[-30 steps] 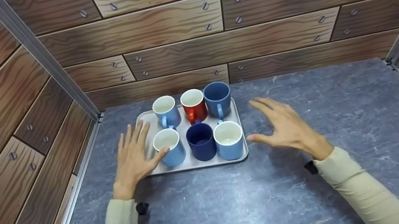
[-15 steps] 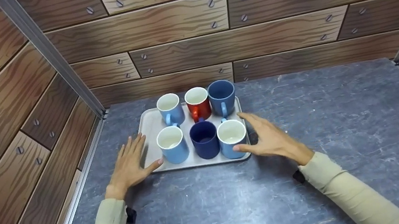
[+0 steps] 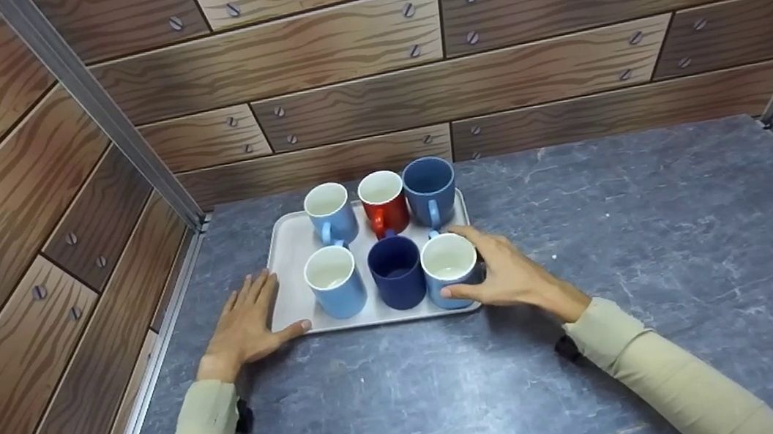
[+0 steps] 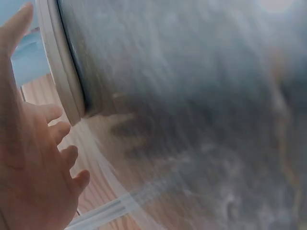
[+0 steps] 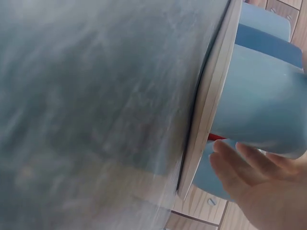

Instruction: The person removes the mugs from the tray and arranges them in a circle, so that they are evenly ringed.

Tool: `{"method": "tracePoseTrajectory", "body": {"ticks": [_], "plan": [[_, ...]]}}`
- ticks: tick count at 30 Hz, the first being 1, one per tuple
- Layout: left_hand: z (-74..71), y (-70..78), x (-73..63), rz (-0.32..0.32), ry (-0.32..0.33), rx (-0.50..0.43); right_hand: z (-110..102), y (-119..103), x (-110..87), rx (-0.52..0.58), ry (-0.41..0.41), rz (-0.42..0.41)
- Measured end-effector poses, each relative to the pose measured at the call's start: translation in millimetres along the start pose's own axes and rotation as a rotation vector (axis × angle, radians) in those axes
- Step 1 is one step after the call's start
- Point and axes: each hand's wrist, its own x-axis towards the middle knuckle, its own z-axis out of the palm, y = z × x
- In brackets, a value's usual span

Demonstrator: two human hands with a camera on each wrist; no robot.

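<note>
A pale tray (image 3: pixel 291 247) carries two rows of upright mugs. My right hand (image 3: pixel 507 272) grips the light blue mug (image 3: pixel 448 259) at the front right, thumb across its front and fingers round its far right side. In the right wrist view the fingers (image 5: pixel 235 165) lie against that mug (image 5: pixel 264 98), which stands on the tray. My left hand (image 3: pixel 245 330) is spread beside the tray's left edge, fingertips at the rim. From the left wrist the tray rim (image 4: pixel 62 67) shows close to the fingers; contact is hard to tell.
Next to the gripped mug stand a dark blue mug (image 3: pixel 398 282) and another light blue mug (image 3: pixel 336 289). Behind are a light blue mug (image 3: pixel 335 219), a red mug (image 3: pixel 393 212) and a blue mug (image 3: pixel 428 193). Wood-patterned walls (image 3: pixel 337 53) border the grey table (image 3: pixel 394 400).
My right hand has come in from the right and closed round the front right mug. My left hand has drawn back left from the front left mug to the tray's edge.
</note>
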Motion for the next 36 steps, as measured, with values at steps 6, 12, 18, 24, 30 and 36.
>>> {"method": "tracePoseTrajectory", "body": {"ticks": [6, 12, 18, 24, 30, 36], "plan": [[0.2, -1.3, -0.2, -0.019, -0.031, 0.012, 3.9, -4.4, 1.9, 0.027, 0.030, -0.001], [1.1, -1.4, -1.2, -0.034, -0.043, 0.006, 3.8, -8.9, 0.4, -0.006, 0.045, 0.022], [0.6, -1.6, -1.4, -0.029, -0.044, 0.004, -6.2, -17.1, 0.1, -0.011, 0.044, 0.029], [-0.6, -2.7, -0.2, -0.023, -0.037, -0.010, -25.7, -24.4, 2.4, 0.017, 0.064, 0.018], [0.3, -4.2, -0.1, -0.023, -0.035, -0.022, -50.8, -21.4, 4.5, 0.012, 0.090, 0.050], [0.0, -4.5, 1.2, -0.031, -0.050, -0.015, -76.9, -13.0, 8.7, 0.004, 0.113, 0.085]]}}
